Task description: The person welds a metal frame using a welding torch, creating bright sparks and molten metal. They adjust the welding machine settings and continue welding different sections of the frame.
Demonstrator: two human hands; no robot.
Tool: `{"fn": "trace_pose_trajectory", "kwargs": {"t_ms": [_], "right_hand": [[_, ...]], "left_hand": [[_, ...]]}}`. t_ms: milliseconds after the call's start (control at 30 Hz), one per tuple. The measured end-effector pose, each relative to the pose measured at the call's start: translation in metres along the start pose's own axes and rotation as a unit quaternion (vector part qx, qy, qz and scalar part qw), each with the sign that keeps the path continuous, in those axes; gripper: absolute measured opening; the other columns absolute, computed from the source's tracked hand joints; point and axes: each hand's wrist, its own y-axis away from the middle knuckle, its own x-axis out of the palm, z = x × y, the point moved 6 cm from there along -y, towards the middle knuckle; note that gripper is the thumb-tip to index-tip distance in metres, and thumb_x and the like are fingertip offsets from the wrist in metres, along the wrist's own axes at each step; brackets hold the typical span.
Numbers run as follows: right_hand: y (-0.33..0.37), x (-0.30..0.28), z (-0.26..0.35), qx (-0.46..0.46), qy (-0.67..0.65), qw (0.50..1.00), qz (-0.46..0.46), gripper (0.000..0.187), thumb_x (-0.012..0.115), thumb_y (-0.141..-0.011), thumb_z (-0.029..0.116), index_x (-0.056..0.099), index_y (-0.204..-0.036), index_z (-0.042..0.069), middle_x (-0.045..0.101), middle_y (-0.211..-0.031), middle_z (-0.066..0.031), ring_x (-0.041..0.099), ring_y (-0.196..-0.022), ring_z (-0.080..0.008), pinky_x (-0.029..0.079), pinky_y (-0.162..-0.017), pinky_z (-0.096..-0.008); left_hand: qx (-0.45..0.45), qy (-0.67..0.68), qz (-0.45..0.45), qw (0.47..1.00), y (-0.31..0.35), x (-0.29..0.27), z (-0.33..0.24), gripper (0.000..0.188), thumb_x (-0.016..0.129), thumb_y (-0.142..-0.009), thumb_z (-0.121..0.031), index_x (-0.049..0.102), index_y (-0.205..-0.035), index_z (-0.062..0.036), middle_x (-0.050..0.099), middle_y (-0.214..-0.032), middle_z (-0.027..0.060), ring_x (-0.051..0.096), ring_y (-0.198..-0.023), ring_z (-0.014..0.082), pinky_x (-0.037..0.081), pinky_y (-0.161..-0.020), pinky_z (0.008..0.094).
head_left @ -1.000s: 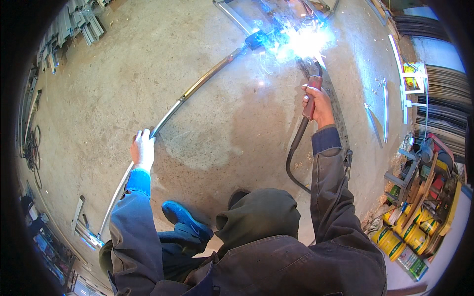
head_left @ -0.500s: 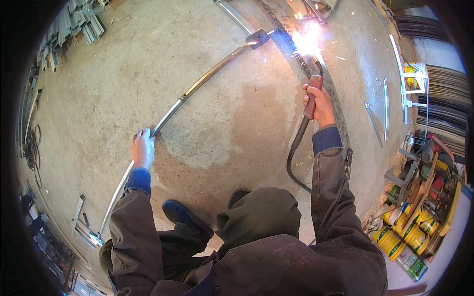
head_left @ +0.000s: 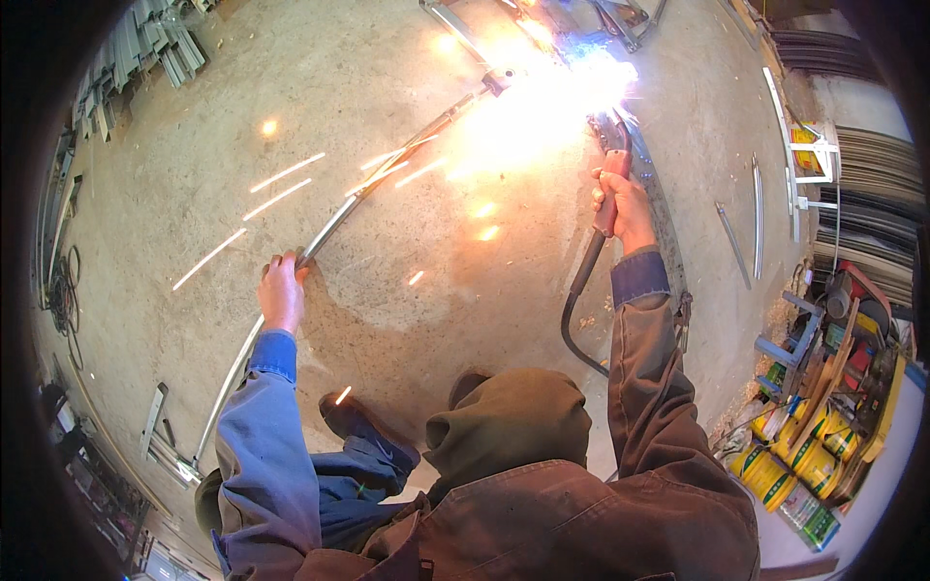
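Observation:
My right hand (head_left: 628, 205) is wrapped round the red-brown handle of a welding torch (head_left: 612, 194), whose black cable curves down toward my right arm. At the torch's tip burns a blinding white arc (head_left: 586, 89), which hides the joint under it. Off to the left, my left hand (head_left: 282, 292) grips a long bent metal tube (head_left: 334, 221). The tube runs from the lower left up to a small dark bracket (head_left: 498, 82) beside the glare. Orange sparks streak across the floor between my hands.
Metal profiles (head_left: 145, 53) lie stacked at the far left. Two loose rods (head_left: 757, 218) rest on the floor at the right, near a white frame (head_left: 821, 160). Yellow buckets (head_left: 765, 474) and tools stand at the lower right. A coiled cable (head_left: 64, 300) lies at the left edge.
The arc's glare has grown much larger and spread left over the bracket. Long orange sparks now fly toward my left hand. Both hands keep nearly the same places and holds.

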Motion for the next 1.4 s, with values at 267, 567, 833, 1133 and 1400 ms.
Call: {"fn": "trace_pose_trajectory", "kwargs": {"t_ms": [267,567,833,1133,1400], "right_hand": [[0.0,-0.001,0.001,-0.023,-0.009,1.0,-0.002,0.022,0.062,-0.096,0.011,0.06,-0.114,-0.001,0.064,-0.094,-0.0081,0.06,-0.063,-0.0159,0.053,-0.055,-0.0331],[0.001,0.001,0.002,-0.018,-0.011,1.0,0.006,0.022,0.064,-0.096,0.009,0.057,-0.114,-0.002,0.065,-0.102,-0.012,0.06,-0.064,-0.0154,0.053,-0.053,-0.0328],[-0.002,-0.001,0.001,-0.004,0.009,1.0,0.015,0.023,0.062,-0.097,0.01,0.058,-0.117,0.0,0.065,-0.106,-0.0095,0.06,-0.066,-0.0155,0.053,-0.055,-0.0329],[0.006,0.007,0.006,-0.012,-0.011,1.0,0.002,0.021,0.061,-0.098,0.008,0.055,-0.116,0.0,0.065,-0.099,-0.0109,0.06,-0.063,-0.0143,0.053,-0.053,-0.0322],[-0.003,-0.004,-0.002,0.009,0.003,1.0,0.015,0.024,0.065,-0.097,0.011,0.058,-0.119,0.003,0.067,-0.103,-0.008,0.061,-0.067,-0.0143,0.053,-0.056,-0.0326]], "left_hand": [[-0.009,-0.018,0.006,1.0,-0.001,0.002,0.001,0.028,0.075,-0.091,-0.017,0.065,-0.116,-0.0095,0.067,-0.112,0.0129,0.066,-0.109,0.0384,0.057,-0.084,0.051],[-0.003,-0.003,-0.014,1.0,0.0,0.002,0.004,0.032,0.076,-0.09,-0.021,0.066,-0.118,-0.0084,0.068,-0.108,0.0151,0.067,-0.104,0.0396,0.056,-0.084,0.0496],[-0.01,-0.009,-0.001,1.0,0.0,0.001,0.001,0.031,0.076,-0.091,-0.02,0.066,-0.118,-0.0075,0.068,-0.109,0.0153,0.067,-0.104,0.0397,0.055,-0.084,0.0501],[-0.025,-0.008,0.022,0.999,-0.002,-0.002,-0.002,0.026,0.076,-0.091,-0.018,0.065,-0.112,-0.007,0.069,-0.111,0.0134,0.067,-0.109,0.037,0.057,-0.087,0.0483],[-0.009,-0.007,0.01,1.0,-0.001,-0.002,-0.003,0.025,0.076,-0.091,-0.017,0.064,-0.111,-0.0094,0.067,-0.112,0.0134,0.067,-0.108,0.0368,0.057,-0.087,0.0485]]}}
